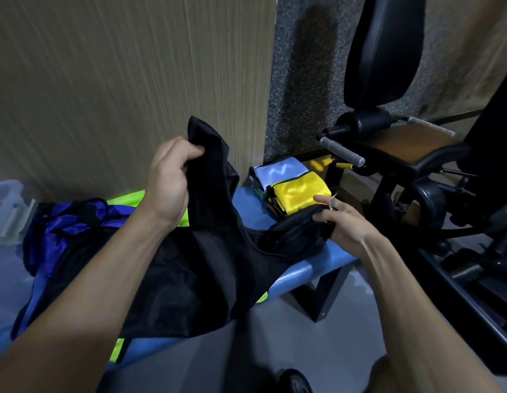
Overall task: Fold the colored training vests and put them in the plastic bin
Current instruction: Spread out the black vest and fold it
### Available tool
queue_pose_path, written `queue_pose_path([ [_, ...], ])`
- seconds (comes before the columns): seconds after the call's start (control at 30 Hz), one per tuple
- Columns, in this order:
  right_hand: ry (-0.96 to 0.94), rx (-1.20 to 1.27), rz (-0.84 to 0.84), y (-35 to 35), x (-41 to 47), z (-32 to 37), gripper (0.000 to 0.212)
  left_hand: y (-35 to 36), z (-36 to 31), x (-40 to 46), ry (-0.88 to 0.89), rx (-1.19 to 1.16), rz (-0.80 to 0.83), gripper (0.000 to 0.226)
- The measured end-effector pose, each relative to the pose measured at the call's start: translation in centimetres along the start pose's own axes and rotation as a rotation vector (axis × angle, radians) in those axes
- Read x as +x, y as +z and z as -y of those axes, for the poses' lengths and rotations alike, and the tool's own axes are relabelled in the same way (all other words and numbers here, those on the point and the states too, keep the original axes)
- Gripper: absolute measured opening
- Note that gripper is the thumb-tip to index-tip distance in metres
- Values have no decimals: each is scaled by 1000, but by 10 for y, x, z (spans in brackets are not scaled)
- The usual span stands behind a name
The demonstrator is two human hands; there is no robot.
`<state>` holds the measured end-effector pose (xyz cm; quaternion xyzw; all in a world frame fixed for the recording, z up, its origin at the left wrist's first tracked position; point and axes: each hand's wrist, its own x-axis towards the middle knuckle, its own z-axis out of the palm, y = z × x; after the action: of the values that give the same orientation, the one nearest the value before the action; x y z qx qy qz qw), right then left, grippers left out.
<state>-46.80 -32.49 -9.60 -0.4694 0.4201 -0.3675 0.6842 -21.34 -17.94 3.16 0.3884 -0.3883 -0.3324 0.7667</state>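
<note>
Far left of both hands, a clear plastic bin [5, 205] sits at the table's [292, 272] end, with a blue vest [73, 219] and a neon green vest [127, 201] heaped between. The left hand [170, 180] grips one shoulder strap of the black vest [207, 268], lifted. The right hand [341, 219] pinches the other strap near the table's front edge. Just beyond it lie folded yellow [302, 191] and pale blue vests [280, 173].
</note>
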Motion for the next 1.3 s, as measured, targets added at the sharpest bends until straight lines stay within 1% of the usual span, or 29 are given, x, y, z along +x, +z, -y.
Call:
queue_pose_path([
  [0.07, -14, -183, 42, 1, -2, -3, 56, 0, -3, 0, 8, -4, 9, 65],
  [0.1, -41, -333, 18, 2, -2, -5, 58, 0, -4, 0, 11, 3, 34, 63],
  [0.13, -87, -499, -15, 3, -2, -7, 56, -1, -6, 1, 11, 19, 71, 58],
  [0.17, -137, -656, -50, 2, -1, -7, 49, -2, -8, 1, 17, 42, 104, 52],
  [0.23, -228, -922, -108, 0, -2, -6, 22, -3, -9, 1, 33, 112, 147, 38],
  [0.27, -252, -1005, -139, -1, -3, -5, 6, -2, -10, 1, 43, 155, 163, 29],
  [0.3, -276, -1064, -190, -1, -4, -3, 10, 0, -11, 0, 53, 190, 180, 23],
  [0.33, -303, -1079, -240, -2, -4, -2, 21, 2, -12, -2, 58, 222, 197, 23],
  [0.37, -316, -1068, -272, 0, -6, 1, 31, 4, -11, -3, 59, 248, 211, 27],
  [0.4, -332, -1030, -286, 2, -8, 3, 36, 6, -11, -5, 57, 268, 232, 30],
  [0.5, -261, -768, -253, 6, -11, 7, 33, 10, -9, -9, 20, 289, 280, 31],
  [0.57, -182, -672, -291, 6, -9, 6, 30, 12, -7, -11, -21, 288, 307, 29],
  [0.6, -178, -711, -343, 6, -8, 6, 29, 13, -6, -10, -27, 289, 324, 22],
  [0.63, -178, -801, -394, 4, -8, 5, 29, 13, -6, -10, -40, 284, 341, 17],
  [0.67, -179, -893, -436, 4, -11, 6, 32, 12, -5, -9, -55, 283, 358, 20],
  [0.7, -165, -933, -462, 3, -12, 6, 36, 11, -4, -8, -72, 282, 375, 24],
  [0.73, -147, -936, -469, 3, -12, 6, 40, 10, -4, -8, -84, 290, 395, 23],
  [0.77, -133, -886, -467, 4, -12, 7, 39, 11, -4, -8, -93, 303, 412, 24],
  [0.83, -162, -771, -442, 5, -11, 7, 26, 13, -5, -11, -109, 331, 467, 33],
  [0.9, -310, -809, -406, 2, -8, 7, 16, 16, -5, -14, -121, 369, 556, 41],
  [0.93, -363, -815, -379, 2, -8, 7, 11, 17, -5, -15, -137, 385, 612, 40],
  [0.97, -373, -787, -341, 3, -8, 7, 9, 18, -3, -16, -169, 390, 672, 38],
  [1.07, -391, -671, -227, 5, -8, 8, 32, 22, 3, -18, -285, 436, 841, 41],
  [1.13, -418, -581, -190, 6, -7, 9, 38, 24, 11, -15, -292, 480, 890, 35],
  [1.17, -417, -503, -180, 9, -9, 10, 39, 24, 20, -12, -287, 509, 884, 33],
  [1.2, -415, -430, -169, 11, -10, 11, 38, 23, 28, -8, -285, 551, 873, 35],
  [1.3, -429, -301, -123, 17, -14, 14, 33, 17, 56, -1, -282, 700, 853, 62],
])
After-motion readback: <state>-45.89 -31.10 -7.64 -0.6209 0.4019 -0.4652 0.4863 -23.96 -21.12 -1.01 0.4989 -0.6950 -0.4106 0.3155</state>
